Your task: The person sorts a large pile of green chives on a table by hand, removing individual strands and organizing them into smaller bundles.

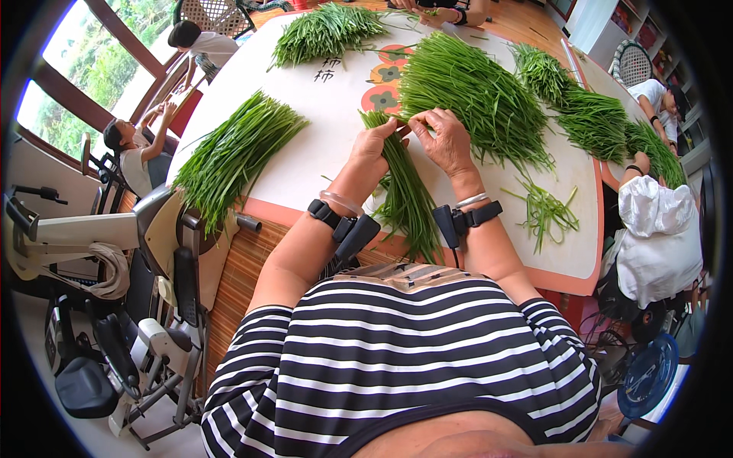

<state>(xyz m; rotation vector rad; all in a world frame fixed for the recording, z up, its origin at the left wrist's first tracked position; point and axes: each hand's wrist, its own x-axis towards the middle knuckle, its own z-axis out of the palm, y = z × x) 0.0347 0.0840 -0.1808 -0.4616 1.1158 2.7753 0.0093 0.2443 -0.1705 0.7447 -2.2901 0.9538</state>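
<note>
So, left to right: a side pile (240, 153) of green stalks sits apart on the table (328, 172), probably leaving elbow room. I've got the left hand (370, 151) wrapped around a bunch (412, 198) near its top, ends toward me, likely keeping it lined up. The right hand (445, 143) looks pinched together beside it, can't tell on what. Big pile (473, 95)'s just beyond, presumably for reach; loose stalks (548, 210) lie nearer.
</note>
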